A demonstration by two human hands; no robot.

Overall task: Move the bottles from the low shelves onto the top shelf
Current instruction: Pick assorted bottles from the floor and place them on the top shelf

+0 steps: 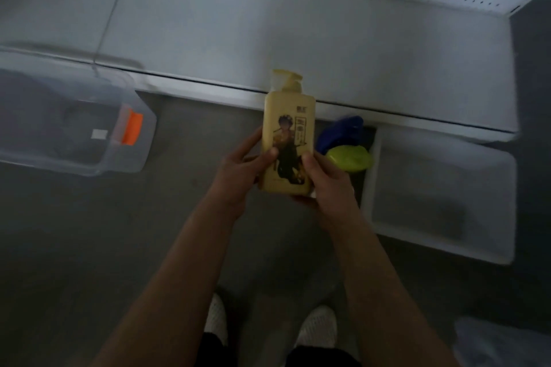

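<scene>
I hold a yellow pump bottle (pixel 287 128) with a dark figure printed on its label, upright in front of me. My left hand (pixel 238 173) grips its left side, thumb on the label. My right hand (pixel 328 185) grips the right side and bottom. The bottle's pump head overlaps the front edge of a white shelf (pixel 298 48), which is bare and has a perforated back panel. Just right of the bottle, below the shelf edge, a green cap (pixel 350 158) and a blue cap (pixel 343 131) show the tops of two lower bottles, whose bodies are hidden.
A clear plastic bin (pixel 74 116) with an orange latch sits at the left over the grey floor. A white tray-like shelf (pixel 441 194) juts out at the right. My two white shoes (pixel 316 325) stand on the floor below.
</scene>
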